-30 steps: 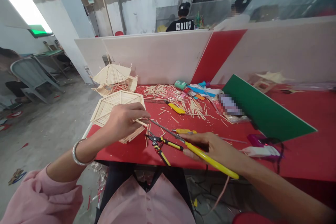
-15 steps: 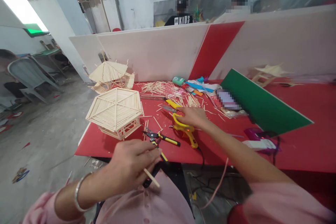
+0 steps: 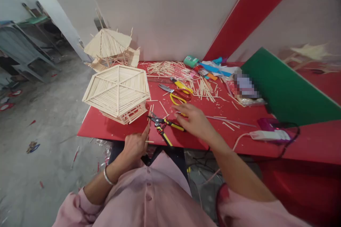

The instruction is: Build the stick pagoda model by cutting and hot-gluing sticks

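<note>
My left hand is at the table's front edge, its fingers closed on a thin wooden stick whose end pokes out to the right. Its index finger points toward loose sticks beside two pairs of pliers with black-and-yellow handles. My right hand curls over a yellow glue gun, which is mostly hidden under the palm. Beyond that hand lie scissors with red and yellow handles and a yellow cutter. To the left stands a hexagonal stick model with a ribbed roof.
A second stick model stands behind the first. Piles of sticks, a green roll and plastic packets lie at the back. A green board leans at right, near a white power strip with cables.
My right hand has left the scissors, which lie on the table, and moved onto the glue gun. My left hand has moved forward to the table edge with its stick. The view has tilted down.
</note>
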A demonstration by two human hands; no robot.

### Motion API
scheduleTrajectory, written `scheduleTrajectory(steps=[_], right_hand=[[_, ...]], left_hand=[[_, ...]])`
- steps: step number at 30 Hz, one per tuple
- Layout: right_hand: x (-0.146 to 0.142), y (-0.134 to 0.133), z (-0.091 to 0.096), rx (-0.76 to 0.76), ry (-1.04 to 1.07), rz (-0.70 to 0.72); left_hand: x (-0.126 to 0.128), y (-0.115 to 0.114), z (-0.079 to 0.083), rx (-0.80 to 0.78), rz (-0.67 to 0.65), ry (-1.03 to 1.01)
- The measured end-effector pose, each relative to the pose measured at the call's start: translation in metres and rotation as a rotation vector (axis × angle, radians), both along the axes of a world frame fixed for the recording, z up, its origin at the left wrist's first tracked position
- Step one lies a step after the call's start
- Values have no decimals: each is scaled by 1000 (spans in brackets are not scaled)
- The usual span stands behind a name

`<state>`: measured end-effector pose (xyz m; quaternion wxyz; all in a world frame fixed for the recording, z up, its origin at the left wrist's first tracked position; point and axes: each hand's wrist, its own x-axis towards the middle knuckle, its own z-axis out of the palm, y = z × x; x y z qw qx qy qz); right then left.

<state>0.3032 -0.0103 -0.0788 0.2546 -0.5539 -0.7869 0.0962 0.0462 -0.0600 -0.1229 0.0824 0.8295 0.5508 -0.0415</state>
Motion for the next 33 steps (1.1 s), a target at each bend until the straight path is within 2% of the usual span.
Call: scheduleTrajectory(steps=[4, 7, 12, 16, 18, 19, 21, 24, 27, 30, 33], right_hand=[[-45, -63, -20, 9, 211, 22], [-78, -84, -43, -7, 227, -9], [-115, -83, -70, -95, -131, -37], [-130, -74, -69, -162, -336, -24], [-134, -71, -67, -190, -395, -52], [-134, -69, -66, -199, -405, -53], [-134, -62, -64, -210, -344, -28], [-129, -45, -62, -154, 3, 1], [-123, -24, -52, 15, 377, -98], [-117, -9, -38, 44, 543, -217], [-111, -6, -26, -79, 617, -255]], left_hand=[[1, 3, -10, -4, -7, 81], [-4, -1, -11, -18, -28, 121], [-14, -5, -16, 8, -98, 113], [-26, -5, -22, 70, -118, 0], [-36, -7, -17, 91, -136, -127], [-42, -9, -11, 109, -136, -221], [-53, -14, 12, 160, -107, -455], [-66, -20, 63, 195, -25, -733], [-70, -20, 109, 272, -89, -834], [-68, -12, 129, 403, -106, -857], [-61, -3, 130, 448, -99, -882]])
